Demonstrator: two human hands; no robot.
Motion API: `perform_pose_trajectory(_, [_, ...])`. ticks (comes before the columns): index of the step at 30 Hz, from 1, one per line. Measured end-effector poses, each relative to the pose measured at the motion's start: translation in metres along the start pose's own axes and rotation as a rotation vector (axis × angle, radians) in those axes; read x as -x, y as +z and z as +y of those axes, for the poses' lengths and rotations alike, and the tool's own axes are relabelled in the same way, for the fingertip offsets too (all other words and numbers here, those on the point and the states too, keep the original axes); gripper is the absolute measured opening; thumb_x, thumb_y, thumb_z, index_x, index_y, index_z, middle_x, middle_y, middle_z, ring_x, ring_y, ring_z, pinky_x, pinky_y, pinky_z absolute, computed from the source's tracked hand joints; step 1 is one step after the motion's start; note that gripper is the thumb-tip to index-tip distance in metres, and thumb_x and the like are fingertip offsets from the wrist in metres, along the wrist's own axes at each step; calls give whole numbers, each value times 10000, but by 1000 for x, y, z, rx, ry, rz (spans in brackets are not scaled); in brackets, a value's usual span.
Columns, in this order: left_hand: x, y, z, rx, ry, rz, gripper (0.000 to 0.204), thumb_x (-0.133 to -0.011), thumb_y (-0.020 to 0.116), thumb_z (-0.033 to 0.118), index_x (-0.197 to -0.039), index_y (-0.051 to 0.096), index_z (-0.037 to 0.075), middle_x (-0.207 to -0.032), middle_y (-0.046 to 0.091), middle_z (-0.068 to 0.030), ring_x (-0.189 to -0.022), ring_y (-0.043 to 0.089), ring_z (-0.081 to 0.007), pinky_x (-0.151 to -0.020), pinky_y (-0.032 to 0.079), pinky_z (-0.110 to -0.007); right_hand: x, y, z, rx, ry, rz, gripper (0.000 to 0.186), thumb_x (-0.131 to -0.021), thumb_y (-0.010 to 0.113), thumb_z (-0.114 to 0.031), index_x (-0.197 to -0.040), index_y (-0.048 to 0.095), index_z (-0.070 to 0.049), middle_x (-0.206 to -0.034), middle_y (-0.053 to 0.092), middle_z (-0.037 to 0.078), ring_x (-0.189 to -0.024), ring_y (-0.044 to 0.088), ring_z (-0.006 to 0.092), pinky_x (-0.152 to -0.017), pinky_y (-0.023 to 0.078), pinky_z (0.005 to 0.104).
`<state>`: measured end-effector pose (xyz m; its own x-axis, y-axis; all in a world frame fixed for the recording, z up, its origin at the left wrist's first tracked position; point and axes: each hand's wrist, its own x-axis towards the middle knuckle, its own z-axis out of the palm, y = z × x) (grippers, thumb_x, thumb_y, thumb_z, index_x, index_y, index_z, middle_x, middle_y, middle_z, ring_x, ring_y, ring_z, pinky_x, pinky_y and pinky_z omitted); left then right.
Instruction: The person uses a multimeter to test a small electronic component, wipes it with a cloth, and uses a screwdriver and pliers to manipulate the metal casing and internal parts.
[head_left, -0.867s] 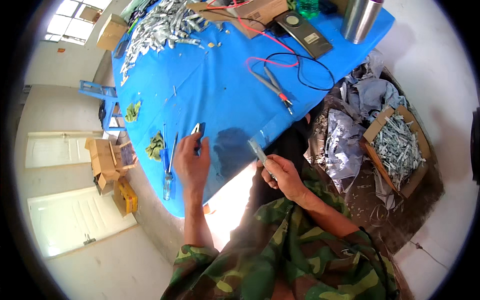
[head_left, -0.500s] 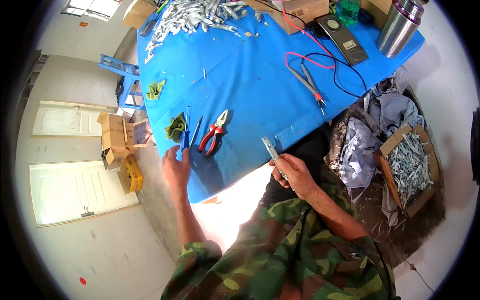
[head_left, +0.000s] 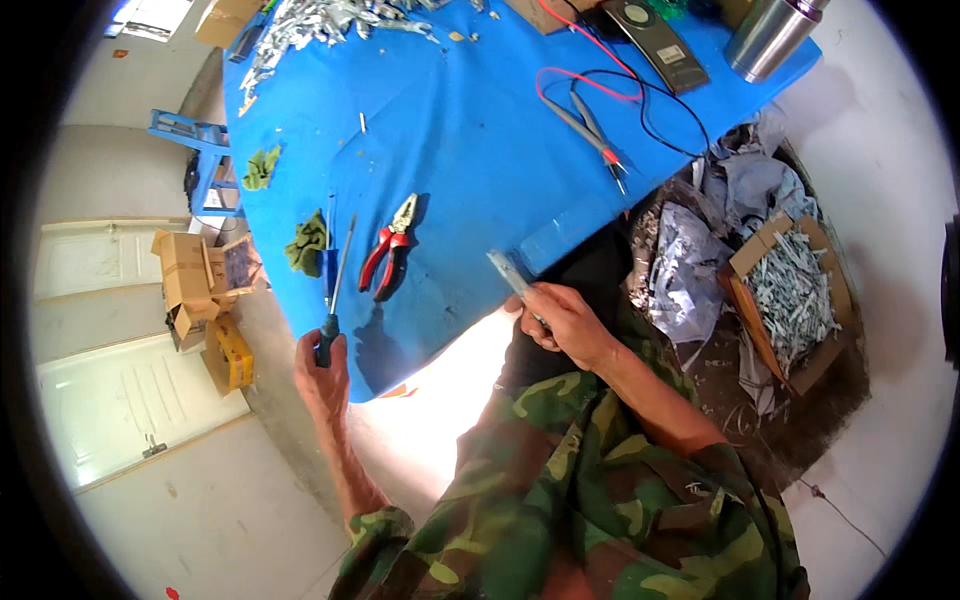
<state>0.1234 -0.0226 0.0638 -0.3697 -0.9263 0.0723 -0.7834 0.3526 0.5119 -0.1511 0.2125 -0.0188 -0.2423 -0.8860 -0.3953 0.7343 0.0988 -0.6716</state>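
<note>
My left hand (head_left: 322,372) grips a screwdriver (head_left: 341,285) by its dark handle, its long shaft pointing away from me over the blue table's left front edge. Close by on the cloth lies a second screwdriver (head_left: 329,270) with a blue handle, beside a crumpled green rag (head_left: 306,243). Pliers (head_left: 389,247) with red and black handles rest to the right of these. Held over the table's front edge, a slim silvery metal piece (head_left: 509,271) is closed in my right hand (head_left: 562,322); my fingers cover its lower end.
A heap of silvery metal pieces (head_left: 310,35) sits at the far left of the blue table (head_left: 450,150). Test probes (head_left: 590,135) with red and black leads, a meter (head_left: 655,45) and a steel flask (head_left: 772,38) lie to the right. A cardboard box (head_left: 750,305) of metal strips stands lower right.
My left hand has picked up the dark-handled screwdriver and drawn it back toward me. The blue-handled one stays on the table. My view has shifted, so the table appears further left and up.
</note>
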Motion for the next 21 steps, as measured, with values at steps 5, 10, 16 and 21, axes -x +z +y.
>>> perform_pose_trajectory(5, [30, -13, 71, 125, 145, -167, 416, -875, 761, 65, -1271, 641, 22, -826, 680, -82, -712, 589, -106, -642, 484, -277, -1, 0, -4, 58, 3, 3, 340, -1102, 498, -273, -1019, 628, 31, -676, 475, -37, -592, 426, 56, -543, 346, 255])
perform_pose_trajectory(10, [45, -32, 112, 24, 349, -368, 388, -791, 764, -11, -1176, 722, 16, -987, 756, -129, -877, 731, -200, -801, 571, -319, -1, 7, -2, 93, -41, 28, 324, -1104, 501, -285, -998, 631, -8, -656, 417, -34, -561, 362, 63, -511, 277, 251])
perform_pose_trajectory(16, [43, -43, 117, -56, 350, -428, 389, -781, 785, -15, -1166, 735, 16, -982, 763, -136, -870, 739, -204, -798, 575, -319, -4, 6, 8, 310, -170, 119, 305, -1072, 541, -258, -979, 658, 8, -728, 542, 16, -667, 505, 101, -617, 417, 276])
perform_pose_trajectory(21, [44, -46, 122, -80, 311, -452, 374, -791, 787, -1, -1162, 743, 8, -962, 762, -137, -842, 737, -207, -769, 573, -317, -4, 7, 8, 396, -220, 128, 404, -1114, 522, -352, -917, 606, -9, -716, 538, 19, -662, 503, 112, -619, 445, 330])
